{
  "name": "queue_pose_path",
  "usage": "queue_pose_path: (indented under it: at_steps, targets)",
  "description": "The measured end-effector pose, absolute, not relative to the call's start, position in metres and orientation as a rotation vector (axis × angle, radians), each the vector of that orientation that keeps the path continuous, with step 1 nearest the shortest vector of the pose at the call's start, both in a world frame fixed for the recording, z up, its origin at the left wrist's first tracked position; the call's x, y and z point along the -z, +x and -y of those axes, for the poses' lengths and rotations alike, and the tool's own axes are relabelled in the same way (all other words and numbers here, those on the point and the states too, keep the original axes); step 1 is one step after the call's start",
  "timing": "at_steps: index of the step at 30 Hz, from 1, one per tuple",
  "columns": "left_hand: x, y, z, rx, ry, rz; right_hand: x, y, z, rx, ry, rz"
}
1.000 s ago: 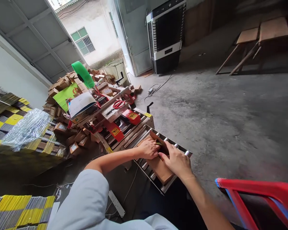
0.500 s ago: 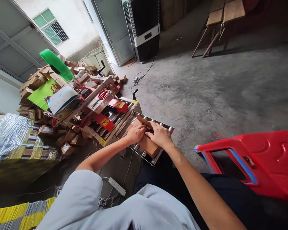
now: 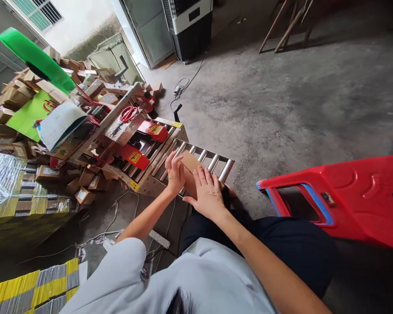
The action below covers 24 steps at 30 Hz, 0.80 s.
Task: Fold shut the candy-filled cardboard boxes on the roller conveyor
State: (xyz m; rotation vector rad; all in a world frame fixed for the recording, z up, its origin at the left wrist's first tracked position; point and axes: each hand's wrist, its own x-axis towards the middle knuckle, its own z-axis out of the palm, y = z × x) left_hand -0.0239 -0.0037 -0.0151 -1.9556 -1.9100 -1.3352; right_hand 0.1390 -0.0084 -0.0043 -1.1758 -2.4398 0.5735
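Observation:
A small brown cardboard box (image 3: 190, 162) rests on the metal rollers (image 3: 212, 162) of a short conveyor in front of me. Its top looks closed, and much of it is covered by my hands. My right hand (image 3: 208, 192) lies spread over the near right part of the box, palm down. At the left side of the box is my left hand (image 3: 176, 174), upright with its fingers apart. Just left of the rollers stands a sealing machine with red guards (image 3: 135, 156) and red-handled scissors (image 3: 129, 114) on top.
Heaped cartons (image 3: 19, 93) lie behind the machine. A red plastic stool (image 3: 350, 196) is at my right. A power strip (image 3: 159, 239) and cables lie on the floor. Bundled flat cardboard (image 3: 36, 290) sits at the lower left, an air cooler (image 3: 193, 35) at the back.
The box flap that stood up is now down. My right hand has flattened onto the box, and my left hand has opened at its side. The view has shifted to the right and down.

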Motion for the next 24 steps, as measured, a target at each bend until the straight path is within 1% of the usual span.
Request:
queue_pose_path:
  at_steps: [2, 4, 6, 8, 10, 11, 13, 16, 21, 23, 24]
  targets:
    - [0.010, -0.007, 0.018, 1.264, -2.286, 1.933, 0.008, 0.146, 0.006, -0.768, -1.127, 2.375]
    - [0.003, 0.009, 0.030, 1.022, -2.632, 1.931, 0.008, 0.159, -0.007, -1.090, -0.969, 2.245]
    - [-0.002, 0.020, 0.035, 0.710, -2.755, 1.957, 0.006, 0.175, -0.023, -1.464, -0.805, 1.932]
    - [-0.003, 0.026, 0.035, 0.476, -2.717, 1.979, 0.008, 0.189, -0.034, -1.701, -0.785, 1.470]
    - [0.000, 0.023, 0.028, 0.373, -2.668, 1.965, 0.015, 0.201, -0.037, -1.736, -0.908, 1.108]
    - [0.002, 0.017, 0.023, 0.356, -2.651, 1.951, 0.020, 0.205, -0.036, -1.719, -0.989, 1.020]
    - [0.007, -0.003, 0.010, 0.357, -2.604, 1.955, 0.033, 0.215, -0.030, -1.713, -1.133, 0.971]
    - [0.011, -0.061, -0.016, 0.363, -2.460, 2.082, 0.052, 0.235, -0.016, -1.742, -1.282, 0.919]
    - [-0.015, -0.183, -0.055, 0.203, -2.108, 2.433, 0.082, 0.287, 0.008, -1.643, -1.410, 0.743]
    - [-0.026, -0.202, -0.060, 0.164, -1.972, 2.505, 0.095, 0.305, 0.015, -1.595, -1.426, 0.694]
    - [-0.027, -0.199, -0.060, 0.177, -1.907, 2.504, 0.099, 0.312, 0.018, -1.570, -1.437, 0.670]
